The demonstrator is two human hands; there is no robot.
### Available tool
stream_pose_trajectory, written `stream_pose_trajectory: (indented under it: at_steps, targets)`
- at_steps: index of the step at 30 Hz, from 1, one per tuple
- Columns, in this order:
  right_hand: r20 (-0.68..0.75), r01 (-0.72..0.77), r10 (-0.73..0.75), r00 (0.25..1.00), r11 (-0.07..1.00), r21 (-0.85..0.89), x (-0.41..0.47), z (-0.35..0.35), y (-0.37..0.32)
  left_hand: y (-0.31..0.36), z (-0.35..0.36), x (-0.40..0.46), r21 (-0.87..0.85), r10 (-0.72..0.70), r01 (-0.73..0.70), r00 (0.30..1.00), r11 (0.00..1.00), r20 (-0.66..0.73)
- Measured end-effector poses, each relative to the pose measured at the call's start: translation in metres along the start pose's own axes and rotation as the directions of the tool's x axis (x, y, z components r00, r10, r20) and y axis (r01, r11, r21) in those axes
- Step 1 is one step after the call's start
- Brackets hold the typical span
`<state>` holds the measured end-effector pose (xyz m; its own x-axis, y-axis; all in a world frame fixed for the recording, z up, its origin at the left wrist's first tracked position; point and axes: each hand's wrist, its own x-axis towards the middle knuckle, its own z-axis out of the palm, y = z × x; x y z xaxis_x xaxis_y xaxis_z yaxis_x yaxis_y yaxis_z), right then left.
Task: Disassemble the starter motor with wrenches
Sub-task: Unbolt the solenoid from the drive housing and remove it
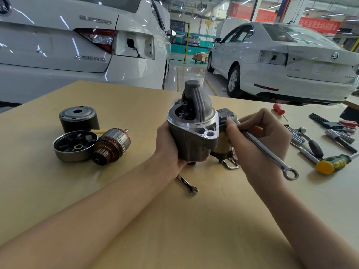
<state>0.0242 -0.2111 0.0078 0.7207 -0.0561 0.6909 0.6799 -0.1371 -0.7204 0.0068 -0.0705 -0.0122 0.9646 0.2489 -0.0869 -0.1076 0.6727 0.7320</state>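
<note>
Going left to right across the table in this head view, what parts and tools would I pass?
Black motor casing → copper-wound armature → left hand → starter housing → right hand holding a wrench → yellow-ended screwdriver.

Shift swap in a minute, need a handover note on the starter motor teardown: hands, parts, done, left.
Left hand grips the starter housing, held upright, nose up, over the table.
Right hand holds the long wrench, its far end on a fastener at the solenoid side.
Already off and lying at left: field casing, end cap, armature.
A small wrench lies under the left wrist; more hand tools lie at right.
Left: loosen that fastener, then separate solenoid and housing.
</note>
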Motion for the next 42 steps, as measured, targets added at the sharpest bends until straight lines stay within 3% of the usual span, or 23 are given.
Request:
stream_pose_trajectory:
  at_steps: [10, 12, 14, 16, 18, 20, 25, 30, 32, 34, 36, 38, 42]
  targets:
    - [0.011, 0.247, -0.248, 0.969, 0.959, -0.136, 0.001, -0.002, 0.009, 0.0, 0.0, -0.001, 0.011, 0.002, -0.002, 1.0, 1.0, -0.009]
    - [0.027, 0.143, -0.142, 0.99, 0.988, -0.051, 0.004, -0.004, 0.007, 0.0, 0.0, -0.001, 0.004, 0.009, -0.009, 1.0, 1.0, -0.008]
    - [0.124, -0.094, 0.073, 0.99, 0.981, 0.17, 0.011, -0.008, 0.004, 0.0, -0.001, 0.0, 0.007, 0.006, -0.006, 1.0, 1.0, -0.017]
    - [0.315, -0.451, 0.339, 0.887, 0.784, 0.426, 0.02, -0.011, 0.001, 0.001, 0.0, 0.0, 0.015, -0.003, 0.003, 1.0, 1.0, -0.026]
    - [0.482, -0.68, 0.48, 0.733, 0.532, 0.505, 0.026, -0.012, 0.001, 0.002, 0.0, 0.0, 0.026, -0.003, 0.004, 1.0, 1.0, -0.025]
    - [0.547, -0.752, 0.516, 0.659, 0.426, 0.503, 0.03, -0.014, 0.002, 0.001, 0.0, 0.0, 0.031, 0.003, -0.002, 1.0, 1.0, -0.023]
    - [0.525, -0.761, 0.551, 0.649, 0.456, 0.462, 0.035, -0.019, 0.008, 0.001, 0.0, 0.0, 0.027, -0.001, 0.002, 1.0, 1.0, -0.017]
    - [0.427, -0.616, 0.454, 0.782, 0.458, 0.641, 0.036, -0.019, 0.005, 0.002, 0.0, 0.0, 0.017, -0.004, 0.004, 1.0, 1.0, -0.012]
    - [0.331, -0.479, 0.346, 0.878, 0.609, 0.633, 0.034, -0.022, 0.004, 0.002, 0.0, 0.0, 0.02, -0.007, 0.007, 1.0, 1.0, -0.008]
    - [0.206, -0.21, 0.125, 0.971, 0.858, 0.469, 0.027, -0.022, 0.005, 0.001, -0.001, 0.0, 0.016, 0.002, -0.002, 1.0, 1.0, -0.005]
    - [0.092, 0.099, -0.117, 0.989, 0.979, 0.176, 0.017, -0.017, 0.006, 0.0, -0.001, 0.0, 0.015, 0.006, -0.006, 1.0, 1.0, 0.003]
    - [0.077, 0.278, -0.275, 0.958, 0.96, -0.04, 0.01, -0.011, 0.008, 0.0, -0.002, 0.0, 0.022, 0.006, -0.007, 1.0, 1.0, 0.007]
    - [0.061, 0.316, -0.311, 0.948, 0.941, -0.119, 0.004, -0.007, 0.005, 0.0, -0.001, -0.001, 0.008, 0.008, -0.008, 1.0, 1.0, 0.018]
